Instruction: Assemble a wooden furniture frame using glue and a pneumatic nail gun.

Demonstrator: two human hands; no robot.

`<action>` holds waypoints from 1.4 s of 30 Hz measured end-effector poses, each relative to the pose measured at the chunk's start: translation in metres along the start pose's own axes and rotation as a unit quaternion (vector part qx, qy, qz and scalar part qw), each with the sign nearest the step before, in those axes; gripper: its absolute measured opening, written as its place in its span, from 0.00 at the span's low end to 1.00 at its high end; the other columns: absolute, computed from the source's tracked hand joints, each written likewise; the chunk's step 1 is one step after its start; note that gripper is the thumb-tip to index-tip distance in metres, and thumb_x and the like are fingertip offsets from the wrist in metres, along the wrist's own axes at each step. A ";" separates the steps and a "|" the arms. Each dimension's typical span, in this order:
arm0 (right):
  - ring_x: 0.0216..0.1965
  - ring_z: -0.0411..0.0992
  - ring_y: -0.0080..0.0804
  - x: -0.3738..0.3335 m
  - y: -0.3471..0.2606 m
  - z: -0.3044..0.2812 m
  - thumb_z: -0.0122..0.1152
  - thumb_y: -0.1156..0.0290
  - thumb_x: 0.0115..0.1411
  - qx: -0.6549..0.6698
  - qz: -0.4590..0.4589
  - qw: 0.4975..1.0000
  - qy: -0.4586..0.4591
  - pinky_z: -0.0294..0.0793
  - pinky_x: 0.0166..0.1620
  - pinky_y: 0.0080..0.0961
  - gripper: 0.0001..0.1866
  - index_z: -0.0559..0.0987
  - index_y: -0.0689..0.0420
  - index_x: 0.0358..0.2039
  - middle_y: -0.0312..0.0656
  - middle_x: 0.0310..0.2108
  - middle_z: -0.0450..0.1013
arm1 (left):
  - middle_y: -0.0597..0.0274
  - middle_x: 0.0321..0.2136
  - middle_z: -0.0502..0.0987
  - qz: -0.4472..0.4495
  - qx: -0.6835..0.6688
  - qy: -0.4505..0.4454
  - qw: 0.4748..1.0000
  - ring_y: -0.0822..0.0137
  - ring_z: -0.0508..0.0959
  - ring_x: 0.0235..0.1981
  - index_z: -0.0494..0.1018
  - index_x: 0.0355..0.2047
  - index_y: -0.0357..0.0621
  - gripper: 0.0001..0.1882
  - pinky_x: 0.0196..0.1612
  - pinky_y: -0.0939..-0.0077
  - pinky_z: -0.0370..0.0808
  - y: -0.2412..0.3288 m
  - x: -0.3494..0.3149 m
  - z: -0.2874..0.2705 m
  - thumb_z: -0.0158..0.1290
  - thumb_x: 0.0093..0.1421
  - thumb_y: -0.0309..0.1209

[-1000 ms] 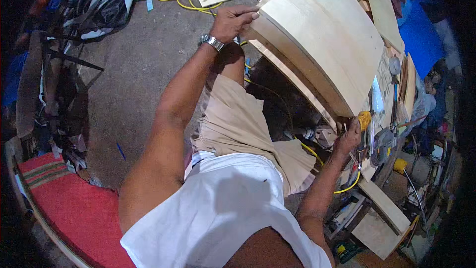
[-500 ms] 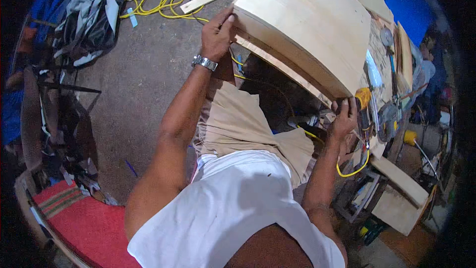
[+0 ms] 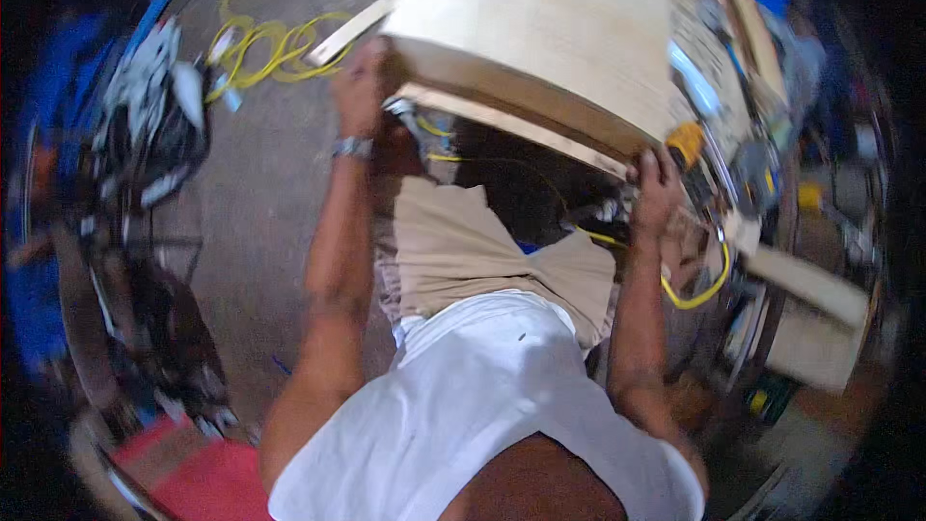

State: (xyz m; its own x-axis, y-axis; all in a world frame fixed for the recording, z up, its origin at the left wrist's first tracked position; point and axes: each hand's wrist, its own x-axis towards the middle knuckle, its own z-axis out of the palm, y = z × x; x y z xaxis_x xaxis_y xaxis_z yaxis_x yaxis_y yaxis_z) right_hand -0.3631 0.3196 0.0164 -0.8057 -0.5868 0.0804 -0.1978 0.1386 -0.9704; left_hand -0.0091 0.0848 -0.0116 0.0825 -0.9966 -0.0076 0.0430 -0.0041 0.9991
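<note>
In front of me is a pale plywood box (image 3: pixel 540 29) with a broad flat top and a shadowed near side. My left hand (image 3: pixel 362 92), blurred by motion, grips its near left corner. At the near right corner the fingers of my right hand (image 3: pixel 658 191) press against the edge. A narrow wooden strip (image 3: pixel 511 125) runs below the near side between my hands. What lies under the box is mostly dark. A yellow-bodied power tool (image 3: pixel 686 145) sits just beyond my right hand.
Coiled yellow cord (image 3: pixel 275 48) and a loose wooden slat (image 3: pixel 352 29) lie on the floor at the far left. A cluttered worktop (image 3: pixel 709 48) with tools and boards extends to the right. Boards (image 3: pixel 810 338) lie at the lower right, and a red cloth (image 3: pixel 207 478) at the lower left.
The view has shifted and blurred. Both hands and the box appear farther left and higher in the picture, with my hands still at the same corners.
</note>
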 end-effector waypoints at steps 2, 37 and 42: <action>0.38 0.76 0.29 0.002 -0.001 -0.004 0.59 0.67 0.65 -0.003 0.035 0.999 -0.011 0.80 0.39 0.22 0.19 0.76 0.65 0.52 0.44 0.45 0.75 | 0.65 0.25 0.79 0.016 0.049 0.045 0.998 0.73 0.74 0.27 0.82 0.37 0.37 0.21 0.32 0.73 0.72 0.009 0.011 0.003 0.56 0.64 0.46; 0.39 0.74 0.24 0.057 -0.013 -0.039 0.68 0.68 0.58 -0.045 -0.072 0.980 -0.180 0.76 0.47 0.25 0.23 0.77 0.54 0.55 0.41 0.41 0.78 | 0.52 0.47 0.78 0.092 0.046 -0.164 0.981 0.65 0.79 0.45 0.66 0.60 0.31 0.29 0.51 0.71 0.78 0.021 0.040 -0.029 0.59 0.60 0.25; 0.52 0.73 0.30 0.073 -0.017 -0.046 0.65 0.71 0.57 -0.173 -0.117 0.949 -0.238 0.70 0.58 0.27 0.24 0.77 0.51 0.56 0.42 0.52 0.76 | 0.54 0.51 0.77 0.085 0.189 -0.230 0.951 0.65 0.78 0.48 0.74 0.55 0.37 0.23 0.52 0.75 0.76 0.042 0.055 -0.032 0.61 0.58 0.23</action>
State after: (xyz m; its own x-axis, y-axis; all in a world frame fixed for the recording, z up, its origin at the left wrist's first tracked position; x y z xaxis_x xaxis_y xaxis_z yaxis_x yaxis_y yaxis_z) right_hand -0.4446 0.3112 0.0493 -0.3904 -0.9159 0.0931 -0.5781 0.1651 -0.7991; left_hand 0.0295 0.0329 0.0282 -0.3922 -0.9156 0.0885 -0.3000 0.2182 0.9286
